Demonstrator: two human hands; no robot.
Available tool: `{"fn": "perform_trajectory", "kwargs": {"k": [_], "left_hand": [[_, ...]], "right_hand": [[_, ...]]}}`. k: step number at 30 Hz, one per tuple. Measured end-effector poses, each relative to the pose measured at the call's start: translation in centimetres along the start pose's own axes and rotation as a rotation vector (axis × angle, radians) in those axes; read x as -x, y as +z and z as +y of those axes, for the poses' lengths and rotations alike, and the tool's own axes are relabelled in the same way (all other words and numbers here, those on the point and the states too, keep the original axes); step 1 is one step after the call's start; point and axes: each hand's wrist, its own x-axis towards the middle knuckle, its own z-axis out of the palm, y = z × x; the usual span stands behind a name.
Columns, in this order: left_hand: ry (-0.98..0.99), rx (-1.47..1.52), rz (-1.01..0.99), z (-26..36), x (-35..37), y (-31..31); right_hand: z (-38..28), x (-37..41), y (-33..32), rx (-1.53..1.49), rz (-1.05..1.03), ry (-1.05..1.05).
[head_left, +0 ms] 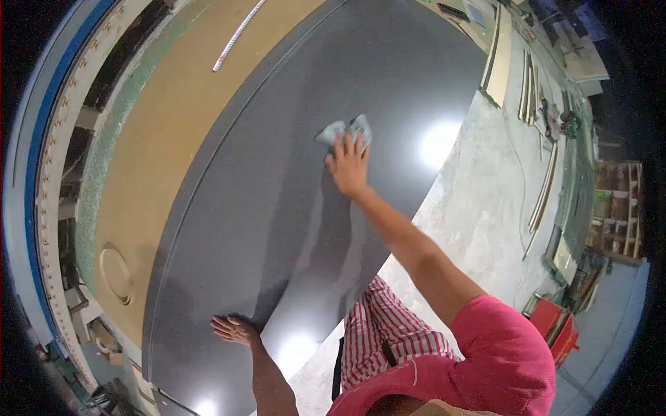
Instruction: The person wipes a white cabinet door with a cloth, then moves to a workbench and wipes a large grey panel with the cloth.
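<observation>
A large dark grey panel (277,173) with a glossy surface fills the middle of the view. My right hand (349,165) presses a crumpled grey-green cloth (361,130) onto it, fingers over the cloth's lower part. Lower left, my left hand (234,330) lies flat on the panel with its fingers spread, and no object shows in it.
A tan board (152,152) lies left of the panel, bearing a coiled strip (114,276) and a white measuring strip (238,36). Thin rods (543,187) and a black tool (549,121) are on the floor at right, near a red box (555,329).
</observation>
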Motion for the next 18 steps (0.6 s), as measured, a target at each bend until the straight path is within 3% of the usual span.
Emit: {"fn": "perform_trajectory", "kwargs": {"k": [4, 5, 7, 9, 10, 12, 14, 16, 18], "left_hand": [[-0.276, -0.117, -0.039, 5.4, -0.7, 0.2], [-0.380, -0.146, -0.086, 7.7, -0.5, -0.4], [-0.312, -0.085, -0.011, 10.0, -0.1, 0.6], [-0.159, -0.112, 0.015, 12.6, 0.5, 0.3], [-0.107, -0.168, 0.015, 14.0, 0.8, 0.2], [-0.011, -0.155, 0.069, 16.5, 1.4, 0.5], [0.079, -0.144, 0.116, 18.8, 2.3, 0.3], [0.184, -0.108, 0.136, 21.3, 2.7, 0.0], [0.170, -0.102, 0.148, 22.8, 2.8, 0.4]], "right_hand": [[-5.8, 14.0, -1.6, 0.019, -0.264, -0.379], [-5.7, 18.5, -2.5, -0.153, -0.304, -0.580], [-6.5, 26.4, -3.8, -0.102, -0.434, -0.824], [-5.0, 33.3, -3.1, -0.549, -0.312, -0.820], [-3.7, 34.4, -2.7, -0.545, -0.304, -0.809], [-1.9, 33.6, -3.6, -0.451, -0.382, -0.813], [0.4, 29.1, -5.9, -0.247, -0.369, -0.689], [2.5, 24.3, -6.4, -0.214, -0.429, -0.384], [4.7, 19.5, -5.1, -0.011, -0.346, -0.126]]}}
